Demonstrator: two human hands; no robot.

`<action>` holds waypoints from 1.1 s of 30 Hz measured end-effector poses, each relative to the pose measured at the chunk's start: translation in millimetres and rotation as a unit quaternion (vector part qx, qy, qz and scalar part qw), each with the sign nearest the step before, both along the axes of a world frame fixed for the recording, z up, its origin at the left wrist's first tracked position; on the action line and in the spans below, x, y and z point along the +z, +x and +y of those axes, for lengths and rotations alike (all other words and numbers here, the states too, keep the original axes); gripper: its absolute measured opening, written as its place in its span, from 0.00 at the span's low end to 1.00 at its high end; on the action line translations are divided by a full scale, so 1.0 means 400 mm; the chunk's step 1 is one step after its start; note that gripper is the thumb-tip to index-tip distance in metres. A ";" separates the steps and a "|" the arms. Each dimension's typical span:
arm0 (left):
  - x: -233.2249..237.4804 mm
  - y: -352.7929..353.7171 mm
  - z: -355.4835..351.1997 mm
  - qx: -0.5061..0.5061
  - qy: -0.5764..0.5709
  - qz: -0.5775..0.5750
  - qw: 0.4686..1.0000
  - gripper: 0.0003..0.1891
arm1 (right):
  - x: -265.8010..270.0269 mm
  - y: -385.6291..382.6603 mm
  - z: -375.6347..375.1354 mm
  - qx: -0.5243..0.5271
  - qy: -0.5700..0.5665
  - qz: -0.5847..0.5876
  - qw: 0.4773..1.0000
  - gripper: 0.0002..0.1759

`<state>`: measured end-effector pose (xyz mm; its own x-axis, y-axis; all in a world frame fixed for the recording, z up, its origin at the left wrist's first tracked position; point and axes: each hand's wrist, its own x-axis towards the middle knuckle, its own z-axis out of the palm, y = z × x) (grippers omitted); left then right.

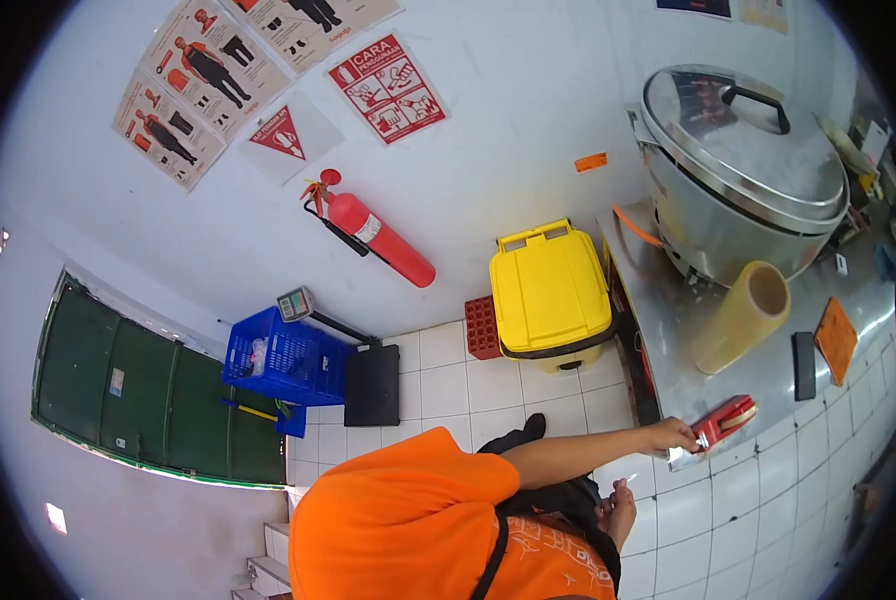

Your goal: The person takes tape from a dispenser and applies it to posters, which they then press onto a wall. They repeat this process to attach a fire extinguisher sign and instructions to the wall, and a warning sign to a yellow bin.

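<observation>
I am watching the left hand (672, 435) reaching out from an orange sleeve and gripping the near end of a red tape dispenser (725, 419), fingers folded onto it. The dispenser is lying right at the front edge of the steel surface (668, 335), close to its corner. The right hand (618, 512) is hanging low beside the body, off the surface, fingers loosely curled; I cannot tell whether it is holding anything. A yellowish roll of film (743, 316) is lying further in on the surface, leaning against a big steel cooker (743, 170). A black block (803, 365) and an orange pad (836, 340) are sitting along the right edge. A yellow bin (550, 293) is standing on the floor just beside the surface.
</observation>
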<state>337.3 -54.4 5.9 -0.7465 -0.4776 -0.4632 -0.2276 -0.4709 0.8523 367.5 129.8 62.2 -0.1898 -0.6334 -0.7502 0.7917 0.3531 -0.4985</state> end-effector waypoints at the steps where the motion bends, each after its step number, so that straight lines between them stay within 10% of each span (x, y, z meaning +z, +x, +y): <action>1: -0.012 0.000 -0.002 0.004 0.001 0.001 1.000 0.13 | -0.007 0.005 -0.001 -0.008 0.017 0.013 1.000 0.12; 4: -0.043 -0.015 0.004 0.030 0.004 0.042 0.999 0.13 | -0.016 0.011 0.003 -0.019 0.026 0.030 0.999 0.12; 7: -0.068 -0.011 0.012 0.027 -0.217 -0.148 0.964 0.10 | -0.021 0.017 -0.001 0.000 0.051 0.031 0.998 0.12; 16: 0.135 0.464 -0.181 0.301 -0.141 0.158 0.930 0.10 | 0.007 0.218 -0.202 0.211 -0.051 0.044 0.975 0.12; 22: 0.386 1.237 -0.336 0.637 -0.234 0.176 0.713 0.11 | 0.206 0.653 -0.627 0.493 -0.276 0.261 0.782 0.12; 27: 0.632 1.911 -0.499 0.763 -0.358 0.267 0.468 0.12 | 0.521 1.264 -0.993 0.496 -0.529 0.417 0.547 0.15; 33: 0.868 2.435 -0.851 0.825 -0.374 0.194 0.376 0.14 | 0.764 1.853 -1.386 0.397 -0.591 0.576 0.402 0.16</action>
<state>1311.1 -394.6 352.9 0.9111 -0.3262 0.2522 0.0581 0.7071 0.7048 1108.7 -424.5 367.9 0.6335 -0.6223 0.4598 -0.3335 -0.7558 -0.5635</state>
